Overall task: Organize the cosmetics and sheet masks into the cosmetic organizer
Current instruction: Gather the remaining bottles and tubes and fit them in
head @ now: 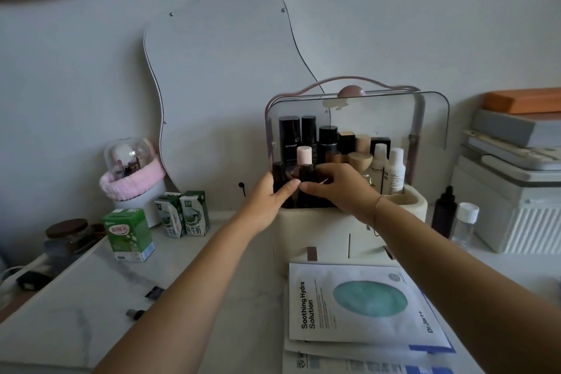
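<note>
The cream cosmetic organizer (315, 228) stands at the middle of the table with its clear lid (425, 118) swung up. Its top tray holds several dark bottles, wood-capped jars and two white bottles (394, 173). My left hand (270, 197) grips a black bottle (278, 174) at the tray's front left. My right hand (337, 185) holds a brown bottle with a pink cap (304, 158) right beside it. A stack of sheet masks (358, 307) lies flat in front of the organizer. A black dropper bottle (443, 212) and a small clear bottle (465, 222) stand to the organizer's right.
A wavy mirror (218, 76) leans on the wall behind. Left of the organizer stand milk cartons (182, 215), a green carton (129, 234), a domed brush holder with a pink band (130, 173) and a dark jar (68, 237). Stacked boxes (513, 191) fill the right side.
</note>
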The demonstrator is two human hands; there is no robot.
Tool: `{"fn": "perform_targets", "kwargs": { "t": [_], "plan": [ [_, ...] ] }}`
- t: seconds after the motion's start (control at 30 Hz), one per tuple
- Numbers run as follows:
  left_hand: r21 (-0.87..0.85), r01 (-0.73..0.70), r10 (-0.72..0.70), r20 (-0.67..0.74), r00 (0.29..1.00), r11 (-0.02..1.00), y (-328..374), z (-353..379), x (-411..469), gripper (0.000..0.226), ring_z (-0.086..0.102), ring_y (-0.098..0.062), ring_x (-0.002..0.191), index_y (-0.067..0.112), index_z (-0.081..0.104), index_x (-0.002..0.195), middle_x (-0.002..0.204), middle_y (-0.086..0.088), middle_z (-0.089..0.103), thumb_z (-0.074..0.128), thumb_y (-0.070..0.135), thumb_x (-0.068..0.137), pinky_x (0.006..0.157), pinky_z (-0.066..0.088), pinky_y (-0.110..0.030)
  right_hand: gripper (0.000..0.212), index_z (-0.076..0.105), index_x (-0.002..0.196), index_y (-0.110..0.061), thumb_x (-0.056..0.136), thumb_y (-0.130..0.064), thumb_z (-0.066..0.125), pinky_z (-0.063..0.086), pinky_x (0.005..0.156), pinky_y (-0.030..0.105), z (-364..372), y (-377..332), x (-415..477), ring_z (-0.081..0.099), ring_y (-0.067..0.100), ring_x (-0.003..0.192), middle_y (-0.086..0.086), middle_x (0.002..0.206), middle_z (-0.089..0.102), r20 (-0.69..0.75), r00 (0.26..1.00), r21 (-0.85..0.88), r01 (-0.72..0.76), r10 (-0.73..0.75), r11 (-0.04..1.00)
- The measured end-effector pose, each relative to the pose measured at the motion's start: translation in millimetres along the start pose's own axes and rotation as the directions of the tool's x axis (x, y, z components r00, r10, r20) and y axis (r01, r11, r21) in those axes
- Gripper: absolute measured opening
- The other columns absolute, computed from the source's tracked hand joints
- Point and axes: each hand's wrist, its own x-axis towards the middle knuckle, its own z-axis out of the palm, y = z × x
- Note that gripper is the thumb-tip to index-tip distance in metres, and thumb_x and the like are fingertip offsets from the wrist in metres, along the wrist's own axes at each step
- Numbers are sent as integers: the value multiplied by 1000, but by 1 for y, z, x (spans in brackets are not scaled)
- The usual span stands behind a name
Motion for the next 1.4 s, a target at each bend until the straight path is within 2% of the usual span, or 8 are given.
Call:
{"fn": "perform_targets", "kwargs": {
  "t": [0.27,0.43,0.57,0.67,0.77,0.9,1.0,1.4],
  "plan": [
    [14,-5,4,5,1000,1000,-13,-10,-5,34,58,11,96,43,52,105,103,24,62,71,41,77,73,44,-13,18,66,95,-24,79,-21,73,40,53,0,-4,7,2,55,-18,60,-16,73,61,16,999,6,32,-32,999],
    [0,-29,29,-4,1000,1000,-16,-7,-10,52,49,-19,125,17,50,133,131,-2,58,64,35,86,105,39,-44,23,68,105,-18,82,-21,70,41,55,1,-1,5,-2,58,-9,65,-16,78,63,23,999,-40,48,-47,998],
    [22,-28,29,-49,998,999,-8,-4,-18,52,54,-14,118,19,50,133,126,3,61,62,36,86,101,43,-39,33,64,115,-16,83,-23,68,51,71,19,-3,-3,-14,60,6,78,-10,90,63,-17,999,-141,36,-38,989],
    [-30,-68,55,-308,950,997,1,8,-37,53,54,-7,113,20,47,134,122,9,58,61,37,86,96,42,-25,42,60,122,-20,81,-22,70,50,77,13,-10,3,-45,61,5,84,-8,104,61,-166,979,-149,89,-114,985],
    [67,-238,231,-589,774,969,14,29,-66,38,54,-8,109,19,52,123,115,5,59,56,37,90,94,41,-21,34,60,111,-31,78,-29,66,51,77,11,-30,26,-92,61,2,86,-14,100,62,-381,910,-112,129,-162,985],
    [335,-414,524,-389,757,846,33,64,-77,33,53,-11,110,12,58,118,114,3,60,49,30,92,97,40,-27,34,58,110,-27,78,-35,68,51,75,15,-75,88,-134,62,7,89,-5,100,63,-715,693,28,-108,96,994],
    [439,-443,553,-159,818,782,45,86,-69,43,49,-19,121,8,58,124,125,-4,59,43,35,94,106,33,-35,50,51,123,-17,80,-31,70,46,85,29,-98,133,-137,56,16,100,1,113,58,-741,587,156,-324,327,933],
    [576,-387,459,23,888,720,26,102,-64,51,40,-16,128,15,51,134,136,2,52,35,42,94,114,9,-26,38,61,114,-15,79,-28,71,36,74,26,-105,206,-114,55,17,87,-3,95,61,-626,632,101,-515,457,851]
  ]
}}
